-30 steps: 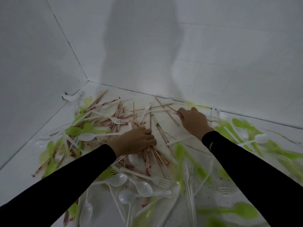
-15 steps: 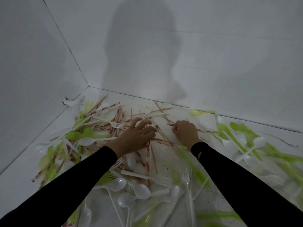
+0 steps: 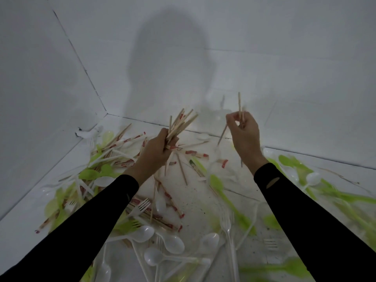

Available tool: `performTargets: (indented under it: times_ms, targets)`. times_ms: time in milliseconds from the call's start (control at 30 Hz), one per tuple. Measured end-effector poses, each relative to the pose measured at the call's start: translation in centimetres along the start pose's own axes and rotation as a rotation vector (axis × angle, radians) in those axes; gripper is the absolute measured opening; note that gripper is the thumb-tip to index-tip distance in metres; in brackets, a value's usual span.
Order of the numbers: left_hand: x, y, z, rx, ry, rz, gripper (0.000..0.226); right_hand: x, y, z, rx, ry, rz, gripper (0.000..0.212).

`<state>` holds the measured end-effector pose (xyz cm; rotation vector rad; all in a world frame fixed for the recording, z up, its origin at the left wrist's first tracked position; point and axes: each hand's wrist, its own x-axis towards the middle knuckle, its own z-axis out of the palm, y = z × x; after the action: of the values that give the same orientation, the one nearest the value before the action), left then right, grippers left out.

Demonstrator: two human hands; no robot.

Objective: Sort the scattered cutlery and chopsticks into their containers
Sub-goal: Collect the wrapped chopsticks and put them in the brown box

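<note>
My left hand (image 3: pixel 157 148) is raised above the pile, shut on a fanned bundle of wooden chopsticks (image 3: pixel 181 123) that point up and to the right. My right hand (image 3: pixel 245 137) is lifted too, pinching a few chopsticks (image 3: pixel 239 104), one standing upright above the fingers and one slanting down to the left. Below both hands, loose chopsticks with red-printed wrappers (image 3: pixel 173 202), white plastic spoons (image 3: pixel 173 244), white forks (image 3: pixel 226 222) and lime-green cutlery (image 3: pixel 227 200) lie scattered over the white surface (image 3: pixel 195 200). No container is in view.
White walls close in the surface at the left (image 3: pixel 40 98) and the back (image 3: pixel 284 78), meeting in a corner at the upper left. More green and white cutlery (image 3: pixel 311 178) lies at the right. A white clip-like piece (image 3: pixel 85 133) sits by the left wall.
Both hands have risen off the pile. The left hand closed on a bundle of chopsticks and lifted it; the right hand lifted a few chopsticks and moved right.
</note>
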<state>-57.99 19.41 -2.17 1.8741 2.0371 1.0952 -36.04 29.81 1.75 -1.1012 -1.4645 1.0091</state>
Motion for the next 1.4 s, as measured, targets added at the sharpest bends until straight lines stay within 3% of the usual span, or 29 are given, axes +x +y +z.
performTargets:
  times_ms: [100,267,400,500,600,667,767,833,900,1000,1033,1100,1267,1400]
  targets:
    - [0.3,0.0,-0.5,0.027,-0.027,-0.006,0.011,-0.2,-1.7,-0.4,0.091,-0.030,-0.049,0.017]
    - [0.2,-0.3,-1.3,-0.069,-0.049,-0.193,0.026,-1.4,-1.4,0.1,0.106,-0.090,-0.127,0.014]
    - [-0.5,0.8,-1.4,-0.131,0.007,-0.256,0.015,-3.6,1.1,0.9,0.167,-0.137,-0.089,0.018]
    - [-1.0,2.0,-1.0,-0.170,-0.003,-0.362,0.043,-5.5,3.6,1.0,0.059,-0.268,-0.026,0.020]
    - [-1.3,2.0,-0.2,-0.450,-0.020,-0.541,0.059,-6.7,5.0,0.7,-0.169,-0.404,0.069,0.028]
    - [-1.4,2.1,0.3,-0.691,0.075,-0.601,0.052,-6.7,5.2,0.5,-0.180,-0.381,0.103,0.034]
    - [-1.6,2.1,0.5,-0.721,0.188,-0.485,0.035,-5.9,4.1,0.7,-0.014,-0.298,0.091,0.027]
    - [-1.8,1.8,0.7,-0.619,0.227,-0.411,0.038,-5.4,3.3,1.0,0.066,-0.317,0.060,0.022]
    - [-2.2,1.7,1.1,-0.511,0.273,-0.371,0.041,-5.2,3.1,1.6,0.094,-0.350,0.032,0.020]
    - [-3.3,2.5,2.0,-0.507,0.345,-0.341,0.016,-5.9,3.5,2.8,0.096,-0.378,0.014,0.018]
    - [-3.6,2.7,2.2,-0.527,0.349,-0.334,0.019,-6.3,3.8,3.2,0.086,-0.395,0.014,0.018]
    - [-4.0,2.6,2.5,-0.601,0.325,-0.365,0.027,-7.4,4.4,3.7,0.032,-0.436,0.026,0.017]
    - [-3.7,3.4,1.4,-0.625,0.364,-0.415,0.021,-8.4,6.2,4.3,-0.301,-0.575,0.021,0.009]
    - [-2.7,3.7,0.3,-0.619,0.336,-0.366,0.045,-7.4,6.2,5.6,-0.585,-0.583,0.005,0.019]
